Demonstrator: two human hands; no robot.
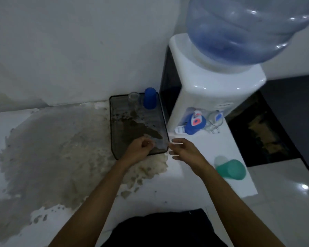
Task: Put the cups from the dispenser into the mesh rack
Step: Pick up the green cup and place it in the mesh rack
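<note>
The black mesh rack (pixel 114 125) lies on the stained floor, left of the white water dispenser (pixel 200 90). At its far end stand an upturned blue cup (pixel 150 98) and a clear glass (pixel 133 100). My left hand (pixel 141 148) is curled over the rack's near end around what looks like a clear glass (pixel 160 145), which is faint and blurred. My right hand (pixel 184 150) hovers just right of the rack's near corner with fingers spread, holding nothing. Under the dispenser's taps sit a blue cup (pixel 194 124) and a clear glass (pixel 213 122). A green cup (pixel 230 169) lies on its side.
A large blue water bottle (pixel 248 27) tops the dispenser. The dispenser and green cup rest on a white platform (pixel 203 175). A white wall runs behind the rack. Right of the platform are a dark mat (pixel 260 132) and glossy tiles.
</note>
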